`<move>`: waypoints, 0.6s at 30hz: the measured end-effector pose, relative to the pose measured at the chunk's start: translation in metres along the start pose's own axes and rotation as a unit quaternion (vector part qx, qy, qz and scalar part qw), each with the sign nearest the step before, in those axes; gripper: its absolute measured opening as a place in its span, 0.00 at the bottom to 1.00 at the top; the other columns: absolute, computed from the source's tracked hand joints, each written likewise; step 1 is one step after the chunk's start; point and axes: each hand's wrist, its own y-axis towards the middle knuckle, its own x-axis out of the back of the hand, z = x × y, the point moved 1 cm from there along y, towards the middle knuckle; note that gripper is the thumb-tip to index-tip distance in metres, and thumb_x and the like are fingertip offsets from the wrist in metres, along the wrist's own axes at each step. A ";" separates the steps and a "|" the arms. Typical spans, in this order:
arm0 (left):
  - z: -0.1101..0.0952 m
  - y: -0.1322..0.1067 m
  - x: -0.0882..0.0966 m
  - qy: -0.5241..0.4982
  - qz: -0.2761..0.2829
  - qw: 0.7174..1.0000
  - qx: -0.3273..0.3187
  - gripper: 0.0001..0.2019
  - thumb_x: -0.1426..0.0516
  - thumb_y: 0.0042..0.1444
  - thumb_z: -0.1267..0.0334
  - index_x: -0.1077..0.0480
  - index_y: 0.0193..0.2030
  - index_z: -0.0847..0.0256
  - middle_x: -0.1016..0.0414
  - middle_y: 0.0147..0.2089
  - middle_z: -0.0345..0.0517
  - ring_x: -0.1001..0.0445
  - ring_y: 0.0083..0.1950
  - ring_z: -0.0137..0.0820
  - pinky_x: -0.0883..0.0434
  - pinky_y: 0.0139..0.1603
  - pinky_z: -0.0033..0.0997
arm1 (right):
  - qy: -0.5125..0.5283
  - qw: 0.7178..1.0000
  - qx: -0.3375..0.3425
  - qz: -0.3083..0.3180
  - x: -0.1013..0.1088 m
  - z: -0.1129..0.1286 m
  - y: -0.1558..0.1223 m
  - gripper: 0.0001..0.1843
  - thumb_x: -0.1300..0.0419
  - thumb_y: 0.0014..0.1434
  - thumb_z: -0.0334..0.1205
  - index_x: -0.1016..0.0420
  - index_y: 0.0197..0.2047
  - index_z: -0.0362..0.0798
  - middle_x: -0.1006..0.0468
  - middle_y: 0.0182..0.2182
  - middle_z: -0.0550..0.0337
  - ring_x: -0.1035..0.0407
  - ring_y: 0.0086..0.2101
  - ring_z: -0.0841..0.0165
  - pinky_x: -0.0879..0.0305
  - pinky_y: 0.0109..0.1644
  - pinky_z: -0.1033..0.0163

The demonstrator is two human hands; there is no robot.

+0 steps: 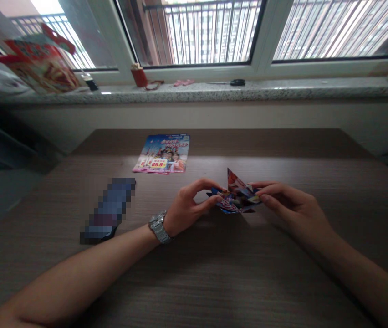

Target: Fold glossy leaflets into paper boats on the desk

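Observation:
Between my two hands is a folded paper figure [237, 196] made from printed, glossy paper in blue, red and white. One pointed flap stands up from its middle, and other points stick out at the sides. My left hand [194, 202], with a metal watch [160, 227] at the wrist, pinches its left side between thumb and fingers. My right hand [288, 202] pinches the right side the same way. The figure is held just over the table or rests on it; I cannot tell which. Its underside is hidden.
On the brown table [214, 282] lie a stack of printed flyers [166, 152] at the back and a phone-shaped, blurred-out object [110, 212] left of my hands. The granite windowsill [269, 91] holds a red container [139, 76], dark-handled scissors [237, 82] and a red food bag [43, 64].

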 end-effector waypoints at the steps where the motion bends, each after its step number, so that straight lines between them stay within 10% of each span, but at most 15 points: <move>1: 0.000 0.000 0.000 -0.002 0.001 1.000 -0.001 0.11 0.38 0.64 0.61 0.27 0.50 0.61 0.20 0.49 0.47 0.21 0.50 0.32 0.25 0.53 0.31 | -0.008 1.000 0.004 -0.021 0.002 0.000 0.001 0.06 0.37 0.63 0.45 0.20 0.38 0.55 0.18 0.49 0.57 0.22 0.46 0.58 0.22 0.50 0.51; 8: 0.000 -0.001 0.000 0.010 -0.007 1.000 -0.006 0.10 0.38 0.63 0.61 0.27 0.50 0.60 0.20 0.48 0.46 0.21 0.49 0.30 0.25 0.52 0.29 | -0.068 0.989 -0.022 -0.128 0.017 -0.009 0.008 0.09 0.35 0.61 0.49 0.21 0.40 0.55 0.16 0.38 0.57 0.22 0.36 0.61 0.22 0.40 0.55; 18: 0.001 -0.002 0.000 0.036 -0.017 0.999 -0.008 0.11 0.38 0.63 0.60 0.27 0.50 0.61 0.20 0.48 0.46 0.22 0.49 0.31 0.25 0.53 0.31 | -0.074 0.993 -0.020 -0.089 0.018 -0.008 0.006 0.19 0.32 0.58 0.45 0.23 0.53 0.56 0.16 0.45 0.56 0.20 0.40 0.58 0.21 0.47 0.51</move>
